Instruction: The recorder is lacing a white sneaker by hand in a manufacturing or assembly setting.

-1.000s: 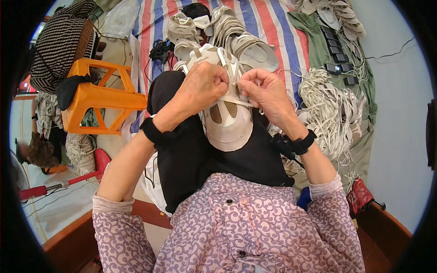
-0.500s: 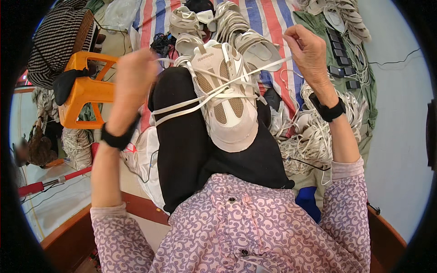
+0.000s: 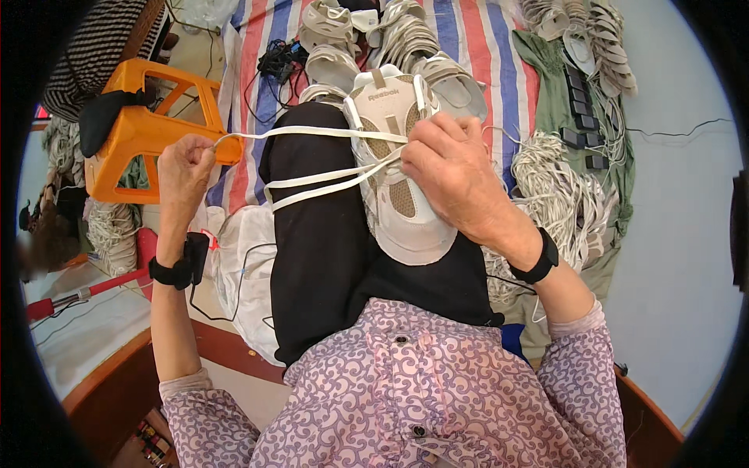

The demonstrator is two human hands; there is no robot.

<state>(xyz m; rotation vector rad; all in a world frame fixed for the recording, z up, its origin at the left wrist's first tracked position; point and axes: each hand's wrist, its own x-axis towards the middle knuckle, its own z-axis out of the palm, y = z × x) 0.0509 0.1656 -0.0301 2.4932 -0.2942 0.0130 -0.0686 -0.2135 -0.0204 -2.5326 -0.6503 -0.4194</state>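
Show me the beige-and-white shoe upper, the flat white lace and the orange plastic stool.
Beige-and-white shoe upper (image 3: 403, 200), head view: brown mesh patch near toe.
Flat white lace (image 3: 312, 131), head view: topmost strand.
Orange plastic stool (image 3: 148, 141), head view: solid middle panel.

A striped sheet (image 3: 505, 54), a green cloth (image 3: 544, 58) and a person's black-trousered lap (image 3: 320, 273) as work surfaces.
On the red, white and blue sheet lie stacked beige shoe parts (image 3: 402, 43) and a tangle of black cables (image 3: 281, 58); the cloth, along its right side, bears small black boxes (image 3: 581, 109) and a heap of pale laces (image 3: 558, 178). One shoe upper (image 3: 409, 238) rests on the lap, its white lace (image 3: 312, 180) looped across the left thigh.
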